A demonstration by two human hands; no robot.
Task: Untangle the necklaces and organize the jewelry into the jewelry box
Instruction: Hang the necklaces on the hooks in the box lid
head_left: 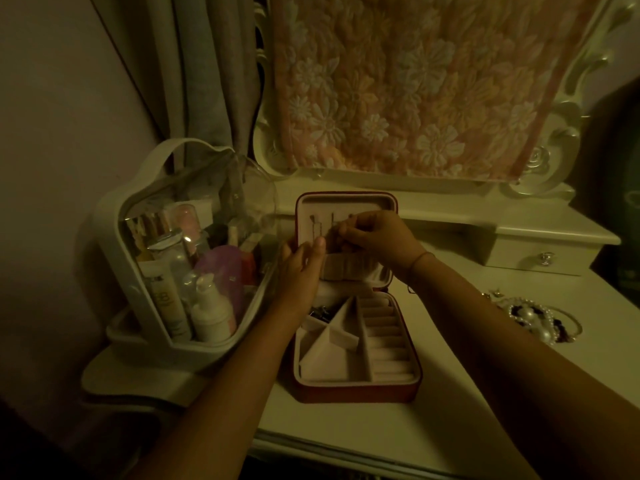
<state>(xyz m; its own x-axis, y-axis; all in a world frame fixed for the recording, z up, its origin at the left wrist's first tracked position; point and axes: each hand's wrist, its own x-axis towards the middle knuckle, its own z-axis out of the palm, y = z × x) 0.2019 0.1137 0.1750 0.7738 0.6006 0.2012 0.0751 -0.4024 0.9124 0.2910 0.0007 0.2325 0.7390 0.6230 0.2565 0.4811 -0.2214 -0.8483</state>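
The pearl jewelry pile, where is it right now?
The pearl jewelry pile lies on the white dressing table, far right in the head view, right of the open jewelry box and nearer than the small drawer.

Dressing table [381, 438], white, with small drawer [533, 261] at right rear. Clear-fronted cosmetics case [114, 244] at left holds a white pump bottle [211, 317], tubes and a purple item [221, 275]. Grey curtain [207, 81] behind. Pink floral cloth [415, 81] covers carved mirror frame [561, 133].
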